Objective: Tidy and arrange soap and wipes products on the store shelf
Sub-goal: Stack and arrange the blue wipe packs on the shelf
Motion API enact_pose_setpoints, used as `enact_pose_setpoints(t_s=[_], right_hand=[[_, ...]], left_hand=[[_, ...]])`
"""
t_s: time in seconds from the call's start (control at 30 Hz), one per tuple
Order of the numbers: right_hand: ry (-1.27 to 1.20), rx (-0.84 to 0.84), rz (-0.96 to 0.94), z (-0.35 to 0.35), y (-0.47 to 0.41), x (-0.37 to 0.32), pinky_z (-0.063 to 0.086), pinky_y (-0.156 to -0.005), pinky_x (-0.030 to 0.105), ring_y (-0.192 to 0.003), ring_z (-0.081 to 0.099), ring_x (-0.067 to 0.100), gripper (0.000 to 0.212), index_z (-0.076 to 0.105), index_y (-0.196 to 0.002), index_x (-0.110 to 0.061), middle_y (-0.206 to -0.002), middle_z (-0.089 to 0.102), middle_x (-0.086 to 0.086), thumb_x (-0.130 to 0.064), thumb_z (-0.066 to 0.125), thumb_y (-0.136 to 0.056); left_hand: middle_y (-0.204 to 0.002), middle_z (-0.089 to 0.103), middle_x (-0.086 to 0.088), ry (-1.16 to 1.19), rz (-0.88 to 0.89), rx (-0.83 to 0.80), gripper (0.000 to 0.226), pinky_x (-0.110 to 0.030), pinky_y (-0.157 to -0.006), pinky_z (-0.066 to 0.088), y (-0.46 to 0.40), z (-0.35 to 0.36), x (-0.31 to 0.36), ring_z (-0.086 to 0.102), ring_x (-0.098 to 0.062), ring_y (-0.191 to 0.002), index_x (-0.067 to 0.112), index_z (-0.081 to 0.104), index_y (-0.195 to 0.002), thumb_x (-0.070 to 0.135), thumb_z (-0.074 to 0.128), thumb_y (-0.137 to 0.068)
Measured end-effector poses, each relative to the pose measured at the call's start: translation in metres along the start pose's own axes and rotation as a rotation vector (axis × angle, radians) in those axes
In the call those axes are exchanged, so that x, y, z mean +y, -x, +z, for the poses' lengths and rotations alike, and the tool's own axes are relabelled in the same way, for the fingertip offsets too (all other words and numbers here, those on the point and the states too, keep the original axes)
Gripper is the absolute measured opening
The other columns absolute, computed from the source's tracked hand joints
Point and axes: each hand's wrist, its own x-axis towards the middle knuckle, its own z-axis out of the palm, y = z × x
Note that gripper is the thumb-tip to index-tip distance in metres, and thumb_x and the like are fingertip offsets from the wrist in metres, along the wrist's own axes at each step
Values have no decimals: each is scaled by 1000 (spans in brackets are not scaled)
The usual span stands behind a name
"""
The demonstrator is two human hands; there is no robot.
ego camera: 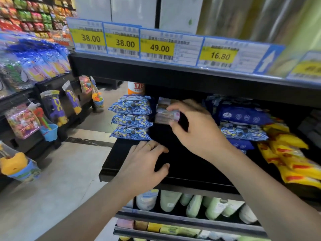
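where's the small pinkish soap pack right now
In the head view the small pinkish pack is mid-shelf, pinched by the right hand, just right of the stacked blue panda wipes.

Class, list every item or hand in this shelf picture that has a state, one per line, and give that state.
Right hand: fingers pinch a small pink-and-brown wrapped pack held above the shelf.
Left hand: open, resting flat on the black shelf.
Blue wave-patterned wipes packs: stacked three high, lying flat.
Dark blue wipes packs: piled unevenly.
Yellow-and-red packets: slumped, overlapping.
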Motion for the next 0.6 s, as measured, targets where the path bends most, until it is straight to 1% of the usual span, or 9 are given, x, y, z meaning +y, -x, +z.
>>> enact_pose_setpoints(t_s=[0.1,0.2,0.27,0.33,0.4,0.5,0.53,0.6], right_hand=[[113,73,-2,-23,32,19,50,-96,42,-113,59,23,26,70,-118,-21,-119,65,-6,-18,67,-92],[286,216,8,-43,62,46,47,-98,42,-108,61,27,24,72,-114,-18,-115,67,0,-14,68,-91],[368,288,51,-56,74,65,44,-100,45,-108,61,33,27,72,-116,-16,-117,66,5,-17,69,-90],[437,324,134,-67,76,80,43,-100,48,-111,56,40,34,69,-122,-15,-125,60,12,-21,68,-89],[480,337,215,-74,71,88,43,-101,50,-116,50,45,39,65,-127,-17,-132,55,15,-26,66,-89],[554,324,267,-82,61,94,38,-107,51,-125,46,47,46,61,-135,-22,-136,55,16,-31,60,-90],[559,299,278,-84,58,96,37,-108,51,-127,45,47,50,59,-138,-23,-139,54,16,-30,61,-89],[505,193,339,-88,49,100,36,-113,50,-132,42,45,59,53,-146,-28,-147,50,14,-30,64,-88]], left_hand=[[-135,51,20,-9,0,-10,44,-34,-106,36,-5,11,7,44,-12,-124,42,55,-136,58,51,-95],[-134,49,22,14,-21,-8,40,-34,-106,36,-6,13,6,44,-11,-124,43,56,-133,58,52,-96],[-134,48,24,27,-30,-13,39,-34,-106,35,-6,12,5,43,-9,-124,45,55,-133,58,52,-96],[-133,48,25,37,-41,-17,38,-33,-108,34,-7,12,7,43,-8,-124,46,55,-132,58,52,-96],[-133,48,26,43,-45,-18,37,-33,-108,34,-6,11,7,42,-7,-124,47,56,-132,58,53,-96],[-134,48,26,61,-46,-29,38,-34,-108,35,-5,10,7,43,-7,-124,47,57,-132,58,54,-96],[-134,48,27,67,-45,-30,38,-35,-109,35,-5,9,7,43,-6,-125,47,57,-132,58,54,-96],[-134,48,28,73,-46,-37,38,-35,-109,35,-5,9,6,42,-5,-125,47,57,-133,58,54,-96]])
